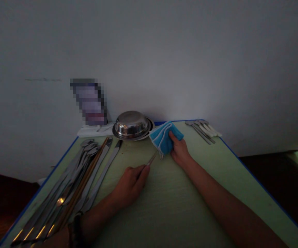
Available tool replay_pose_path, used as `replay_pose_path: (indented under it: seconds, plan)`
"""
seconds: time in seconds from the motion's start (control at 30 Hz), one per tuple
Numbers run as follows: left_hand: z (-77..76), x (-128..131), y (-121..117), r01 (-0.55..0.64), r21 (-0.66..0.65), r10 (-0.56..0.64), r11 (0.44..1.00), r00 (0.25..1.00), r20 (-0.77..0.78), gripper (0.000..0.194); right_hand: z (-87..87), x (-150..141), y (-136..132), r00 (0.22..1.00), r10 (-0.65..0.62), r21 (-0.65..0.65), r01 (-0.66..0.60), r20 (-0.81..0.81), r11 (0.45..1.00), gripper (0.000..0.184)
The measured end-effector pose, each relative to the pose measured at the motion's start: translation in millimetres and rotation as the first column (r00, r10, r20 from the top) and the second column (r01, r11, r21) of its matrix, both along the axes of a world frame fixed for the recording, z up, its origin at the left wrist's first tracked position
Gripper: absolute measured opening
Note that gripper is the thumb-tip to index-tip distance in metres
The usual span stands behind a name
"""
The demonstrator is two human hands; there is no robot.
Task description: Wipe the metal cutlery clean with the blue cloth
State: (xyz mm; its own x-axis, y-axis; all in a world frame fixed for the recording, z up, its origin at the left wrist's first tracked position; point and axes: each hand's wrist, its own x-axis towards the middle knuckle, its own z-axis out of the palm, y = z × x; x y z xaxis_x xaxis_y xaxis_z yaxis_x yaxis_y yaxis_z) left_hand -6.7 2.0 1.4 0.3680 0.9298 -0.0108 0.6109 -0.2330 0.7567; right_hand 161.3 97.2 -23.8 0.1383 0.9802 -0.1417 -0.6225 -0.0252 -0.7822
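My left hand (133, 184) is closed around the handle of a thin metal utensil (152, 158), which points up and to the right. The far end of this utensil goes behind a folded blue cloth (163, 136) with pale edging, so its kind cannot be told. My right hand (180, 148) grips that cloth, thumb on top, against the utensil's far end. Just behind the hands, an upturned shiny metal bowl (132, 124) rests near the wall.
Several long spoons (83, 155), wooden chopsticks (93, 165) and knives (107, 168) lie along the table's left side. Several spoons (200, 129), some white-handled, lie at the back right. A blurred-out screen (90, 103) leans on the wall (177, 58). Blue edging (247, 167) borders the green table (180, 213).
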Motion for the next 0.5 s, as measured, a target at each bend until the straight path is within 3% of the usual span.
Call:
replay_pose_path:
  seconds: [0.13, 0.27, 0.37, 0.5]
  plan:
    - [1.4, -0.1, -2.1, -0.015, 0.01, 0.015, 1.0, 1.0, -0.003, 0.04, -1.6, -5.2, 2.6, 0.998, -0.064, -0.016, 0.065, 0.016, 0.998, 0.031]
    - [-0.2, 0.0, -2.6, -0.002, 0.016, 0.002, 1.0, 0.999, -0.033, 0.039, -1.7, -4.3, -7.5, 0.983, 0.142, 0.043, -0.148, 0.12, 0.988, 0.034]
    - [-3.0, -1.0, -1.6, 0.015, 0.021, -0.015, 1.0, 0.999, -0.029, 0.037, 0.6, -2.8, -11.6, 0.957, 0.27, 0.048, -0.275, 0.103, 0.96, 0.034]
    - [-3.5, -2.6, -1.7, 0.033, 0.004, -0.032, 0.999, 0.998, -0.062, 0.037, 3.6, -2.4, -8.3, 0.961, 0.274, -0.005, -0.274, 0.038, 0.962, 0.032]
